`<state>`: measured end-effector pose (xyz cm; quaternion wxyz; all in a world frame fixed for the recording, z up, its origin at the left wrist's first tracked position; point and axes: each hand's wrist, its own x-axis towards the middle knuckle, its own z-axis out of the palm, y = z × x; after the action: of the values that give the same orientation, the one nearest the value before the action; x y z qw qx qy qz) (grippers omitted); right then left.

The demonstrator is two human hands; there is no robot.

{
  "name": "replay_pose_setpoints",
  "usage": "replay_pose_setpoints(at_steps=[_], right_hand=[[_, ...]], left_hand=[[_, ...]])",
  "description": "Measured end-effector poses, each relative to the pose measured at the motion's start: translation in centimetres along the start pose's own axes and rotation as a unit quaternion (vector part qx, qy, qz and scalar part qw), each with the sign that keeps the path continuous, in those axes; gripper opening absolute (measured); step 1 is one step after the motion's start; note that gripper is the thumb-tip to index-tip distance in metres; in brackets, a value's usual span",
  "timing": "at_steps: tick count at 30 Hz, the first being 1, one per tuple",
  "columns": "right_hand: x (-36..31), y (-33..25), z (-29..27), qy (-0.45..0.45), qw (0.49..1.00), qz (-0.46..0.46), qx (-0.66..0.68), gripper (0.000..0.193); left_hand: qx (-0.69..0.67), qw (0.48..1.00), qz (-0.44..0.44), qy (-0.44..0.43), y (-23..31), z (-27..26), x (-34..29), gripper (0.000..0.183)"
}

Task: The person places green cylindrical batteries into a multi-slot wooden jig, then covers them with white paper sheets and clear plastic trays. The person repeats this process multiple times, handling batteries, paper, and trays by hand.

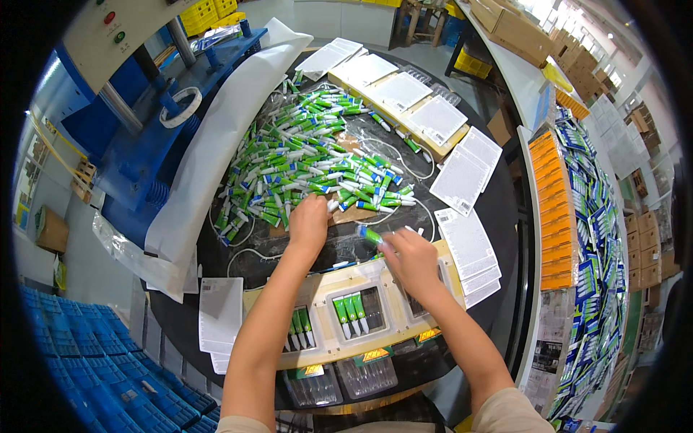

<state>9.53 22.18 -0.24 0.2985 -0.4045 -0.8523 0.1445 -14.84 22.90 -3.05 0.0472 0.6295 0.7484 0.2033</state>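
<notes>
Nearest you, clear blister trays [367, 377] lay by the edge of the round black surface [177, 328]. Next, a cream fixture board [336, 354] held three green tubes [351, 309] in its middle recess. Your right hand's [413, 261] grip was clamped on a green-and-blue squeeze tube [370, 235] above the board's far side. Your left hand [309, 224] touched the tube heap's [310, 148] near edge; I couldn't tell whether its grip had closed. White printed cards [403, 92] lay farthest.

Heaped tubes [312, 153] block the way beyond the left hand [309, 222].
</notes>
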Motion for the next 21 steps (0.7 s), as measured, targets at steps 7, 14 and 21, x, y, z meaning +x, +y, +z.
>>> replay_pose_setpoints(at_steps=[7, 14, 21], right_hand=[[-9.5, -4.6, -4.8, -0.083, 0.971, -0.221, 0.019, 0.033], [-9.4, -5.1, -3.2, -0.107, 0.977, -0.183, 0.017, 0.03], [-9.3, -3.8, -4.4, -0.085, 0.982, -0.167, 0.025, 0.025]], left_hand=[[-0.132, 0.98, 0.087, 0.123, 0.8, -5.7, -8.1, 0.026], [-0.124, 0.95, 0.275, 0.078, 8.0, -8.4, -18.7, 0.025], [-0.082, 0.957, 0.267, 0.077, 9.8, -6.7, -19.8, 0.026]])
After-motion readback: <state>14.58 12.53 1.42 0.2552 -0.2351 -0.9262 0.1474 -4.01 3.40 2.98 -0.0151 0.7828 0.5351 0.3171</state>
